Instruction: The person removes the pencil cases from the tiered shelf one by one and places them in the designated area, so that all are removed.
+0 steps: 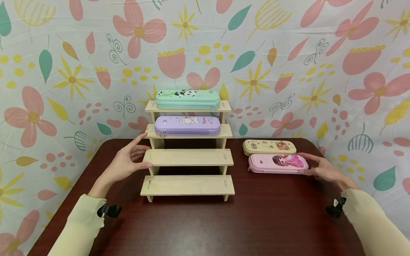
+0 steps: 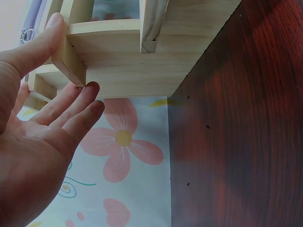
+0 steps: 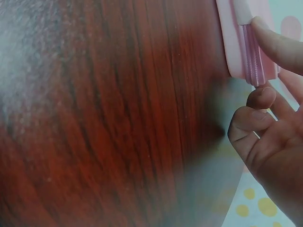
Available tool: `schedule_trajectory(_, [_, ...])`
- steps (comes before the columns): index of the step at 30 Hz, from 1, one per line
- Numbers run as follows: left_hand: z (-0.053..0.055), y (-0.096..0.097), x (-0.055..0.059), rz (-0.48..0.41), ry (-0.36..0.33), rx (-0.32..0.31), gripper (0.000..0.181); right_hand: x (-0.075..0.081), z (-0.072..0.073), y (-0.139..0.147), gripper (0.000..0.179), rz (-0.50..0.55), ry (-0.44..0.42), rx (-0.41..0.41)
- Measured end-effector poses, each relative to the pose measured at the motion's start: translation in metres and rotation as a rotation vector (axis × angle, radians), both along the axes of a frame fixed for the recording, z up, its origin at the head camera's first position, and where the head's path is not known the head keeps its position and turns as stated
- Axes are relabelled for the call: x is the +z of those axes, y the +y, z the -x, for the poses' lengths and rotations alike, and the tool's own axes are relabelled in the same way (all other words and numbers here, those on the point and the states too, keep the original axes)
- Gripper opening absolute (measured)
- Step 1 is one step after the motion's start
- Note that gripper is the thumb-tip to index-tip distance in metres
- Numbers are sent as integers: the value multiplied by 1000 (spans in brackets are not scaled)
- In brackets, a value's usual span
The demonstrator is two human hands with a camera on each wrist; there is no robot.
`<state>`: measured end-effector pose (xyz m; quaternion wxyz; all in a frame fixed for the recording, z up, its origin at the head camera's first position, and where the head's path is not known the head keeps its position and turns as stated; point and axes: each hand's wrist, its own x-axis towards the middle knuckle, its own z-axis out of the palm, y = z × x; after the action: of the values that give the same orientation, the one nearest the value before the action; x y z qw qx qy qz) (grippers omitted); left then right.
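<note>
R grip [image 1: 321, 169] pinching pink case [image 1: 278, 164], L grip [image 1: 127, 158] loosely spread at wooden rack [image 1: 188, 156], prob. touching

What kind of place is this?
Perhaps an indoor room with a little display corner: a dark red, wood-grained table, a white flower-patterned sheet behind it, and a pale wooden four-step rack.

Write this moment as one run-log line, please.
left hand: touches wooden rack; right hand: grips pink case; green case: top step; purple case: step below; cream case: behind pink case
</note>
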<state>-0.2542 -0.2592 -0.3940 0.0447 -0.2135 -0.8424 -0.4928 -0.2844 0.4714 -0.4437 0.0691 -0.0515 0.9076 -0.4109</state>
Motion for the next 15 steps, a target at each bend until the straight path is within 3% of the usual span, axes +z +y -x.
schedule_trajectory(15, [-1, 0, 1, 2, -10, -4, 105, 0, 3, -2, 82, -29, -39, -46])
